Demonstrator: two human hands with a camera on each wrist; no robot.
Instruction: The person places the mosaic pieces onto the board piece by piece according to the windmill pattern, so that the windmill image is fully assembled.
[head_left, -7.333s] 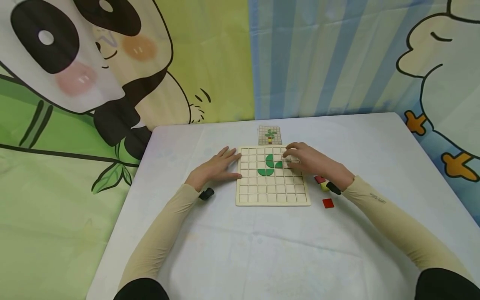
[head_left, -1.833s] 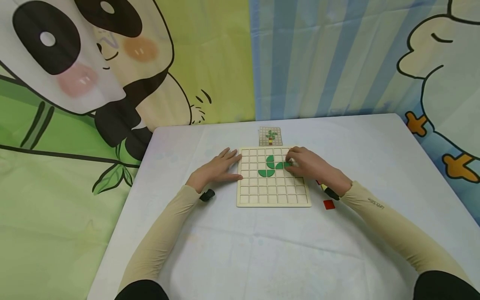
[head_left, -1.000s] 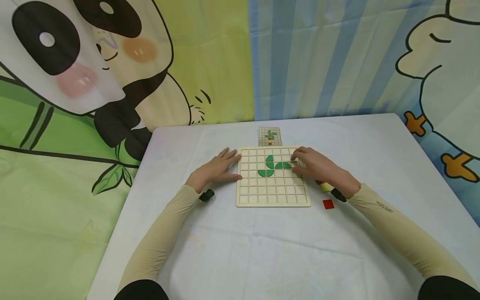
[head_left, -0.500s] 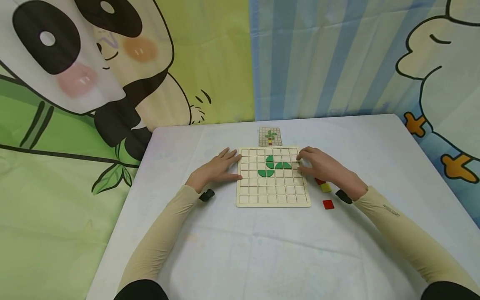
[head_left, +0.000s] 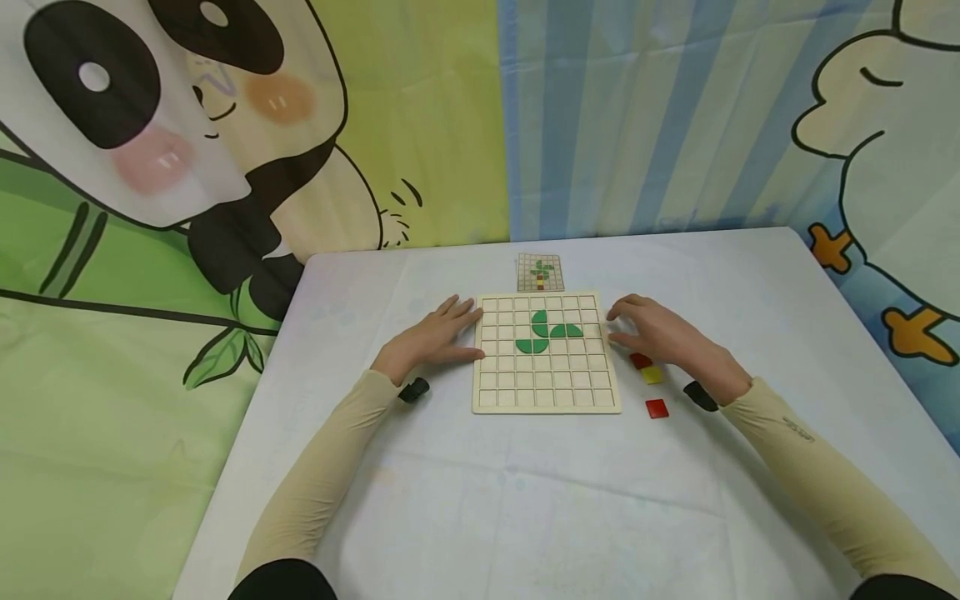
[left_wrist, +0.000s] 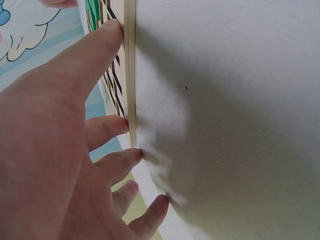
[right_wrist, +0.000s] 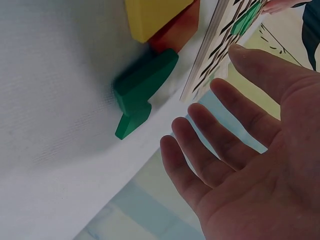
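Note:
A wooden grid board (head_left: 546,380) lies on the white table with green quarter-round tiles in three pairs: an upper pair (head_left: 540,323), a right pair (head_left: 567,332) and a left pair (head_left: 532,345). My left hand (head_left: 433,340) has its fingers spread, thumb and fingertips touching the board's left edge. Just off the right edge is my right hand (head_left: 660,335), fingers loosely bent and holding nothing, as its wrist view confirms. Below that hand lie a red tile (head_left: 640,360) and a yellow tile (head_left: 652,375); green tiles (right_wrist: 145,82) beside them show only in the right wrist view.
A small printed card (head_left: 539,272) with a green, red and yellow figure on a grid lies behind the board. Another red tile (head_left: 657,408) sits apart, nearer the front. Cartoon-printed cloth (head_left: 420,125) hangs behind the table (head_left: 510,500).
A green quarter-round tile has joined the single one on the right, forming a pair. My right hand let go and moved right, off the board. My left hand has stayed in place.

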